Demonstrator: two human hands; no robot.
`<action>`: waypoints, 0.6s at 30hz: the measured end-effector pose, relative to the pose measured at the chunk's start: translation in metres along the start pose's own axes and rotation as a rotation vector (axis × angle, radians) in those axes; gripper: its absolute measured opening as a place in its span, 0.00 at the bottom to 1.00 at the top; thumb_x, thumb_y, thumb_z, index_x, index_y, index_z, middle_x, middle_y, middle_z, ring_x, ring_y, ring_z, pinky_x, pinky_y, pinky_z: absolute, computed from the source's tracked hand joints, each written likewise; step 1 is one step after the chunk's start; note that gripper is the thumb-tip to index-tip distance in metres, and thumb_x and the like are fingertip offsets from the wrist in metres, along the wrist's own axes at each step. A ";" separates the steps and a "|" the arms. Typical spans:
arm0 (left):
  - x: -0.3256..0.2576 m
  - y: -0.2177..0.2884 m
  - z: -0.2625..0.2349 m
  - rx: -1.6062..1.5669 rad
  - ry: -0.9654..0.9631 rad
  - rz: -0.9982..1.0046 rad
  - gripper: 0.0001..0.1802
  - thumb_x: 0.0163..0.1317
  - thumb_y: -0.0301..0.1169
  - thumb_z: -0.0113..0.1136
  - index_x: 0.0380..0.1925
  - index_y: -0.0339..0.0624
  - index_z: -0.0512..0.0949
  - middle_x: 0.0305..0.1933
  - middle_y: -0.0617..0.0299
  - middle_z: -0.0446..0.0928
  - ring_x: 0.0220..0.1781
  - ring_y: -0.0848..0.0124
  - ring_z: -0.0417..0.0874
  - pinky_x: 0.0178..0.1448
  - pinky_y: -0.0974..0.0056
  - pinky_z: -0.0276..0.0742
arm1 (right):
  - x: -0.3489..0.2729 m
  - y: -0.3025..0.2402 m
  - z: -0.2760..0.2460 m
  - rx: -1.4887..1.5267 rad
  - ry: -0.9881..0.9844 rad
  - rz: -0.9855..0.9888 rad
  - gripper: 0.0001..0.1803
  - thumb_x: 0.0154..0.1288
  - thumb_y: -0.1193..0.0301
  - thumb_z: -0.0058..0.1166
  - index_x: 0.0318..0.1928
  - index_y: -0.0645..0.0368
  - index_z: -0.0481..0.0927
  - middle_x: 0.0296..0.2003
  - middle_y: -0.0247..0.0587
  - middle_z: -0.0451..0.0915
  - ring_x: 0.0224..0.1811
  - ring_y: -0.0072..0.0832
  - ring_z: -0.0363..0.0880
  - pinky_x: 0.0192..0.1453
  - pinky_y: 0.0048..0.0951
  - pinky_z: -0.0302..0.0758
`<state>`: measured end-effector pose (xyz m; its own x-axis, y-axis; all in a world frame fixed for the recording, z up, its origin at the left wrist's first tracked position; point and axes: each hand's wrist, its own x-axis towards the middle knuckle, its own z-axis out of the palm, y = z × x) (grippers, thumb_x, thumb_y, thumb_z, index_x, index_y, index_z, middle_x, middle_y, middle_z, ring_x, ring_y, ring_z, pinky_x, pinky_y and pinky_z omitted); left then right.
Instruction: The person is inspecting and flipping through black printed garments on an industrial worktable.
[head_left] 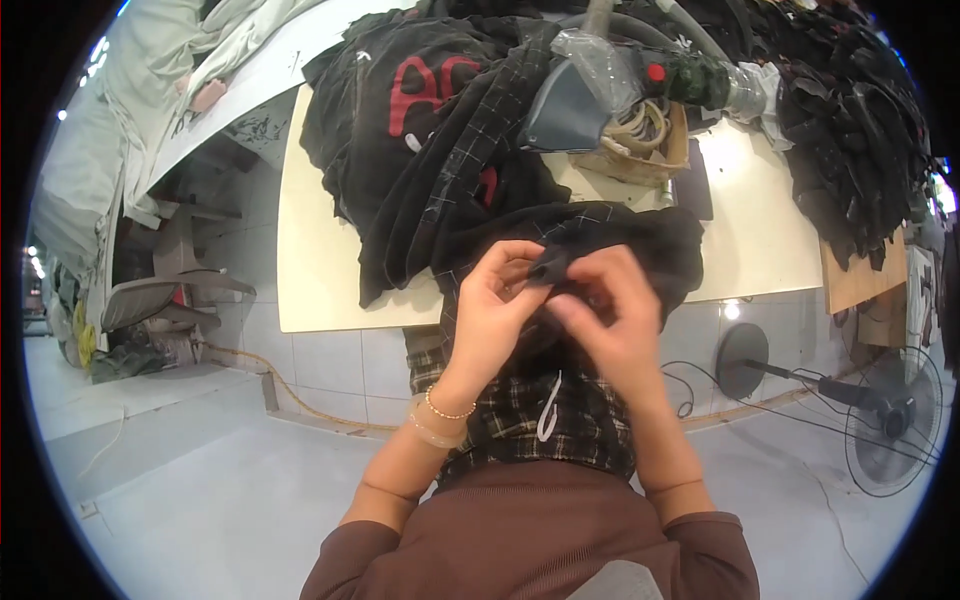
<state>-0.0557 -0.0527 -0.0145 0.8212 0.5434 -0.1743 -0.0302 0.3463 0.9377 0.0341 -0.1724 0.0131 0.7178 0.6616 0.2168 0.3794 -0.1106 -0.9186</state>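
Note:
My left hand (497, 305) pinches a small gathered bit of a black garment (640, 235) between thumb and fingertips. Close on the other side of that bit, my right hand (622, 318) is curled with its fingers against the cloth; it is slightly blurred, and its inner fingers are partly hidden. The garment has dark panels with a white grid check and hangs over the table's near edge onto my lap. A white looped cord (549, 408) lies on the checked cloth below my hands. Behind is a heap of black garments (350, 130), one with red lettering.
The garments rest on a cream table (310, 270). Beyond my hands stand a grey machine head (565, 110) and a box (640, 165) with coiled material. More dark clothes (850, 150) are piled right. A fan (890, 415) with cables stands lower right, a chair (170, 300) left.

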 end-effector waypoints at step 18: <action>0.000 -0.005 0.001 -0.037 0.120 0.031 0.08 0.70 0.25 0.51 0.42 0.33 0.77 0.38 0.68 0.77 0.40 0.83 0.74 0.44 0.79 0.69 | 0.007 0.023 -0.012 0.490 0.025 0.209 0.05 0.68 0.77 0.45 0.39 0.65 0.74 0.37 0.30 0.73 0.34 0.14 0.67 0.40 0.16 0.65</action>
<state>-0.0553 -0.0554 -0.0184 0.7453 0.6414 -0.1818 -0.0775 0.3541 0.9320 0.0552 -0.1791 -0.0025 0.7647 0.6442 0.0148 -0.0860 0.1249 -0.9884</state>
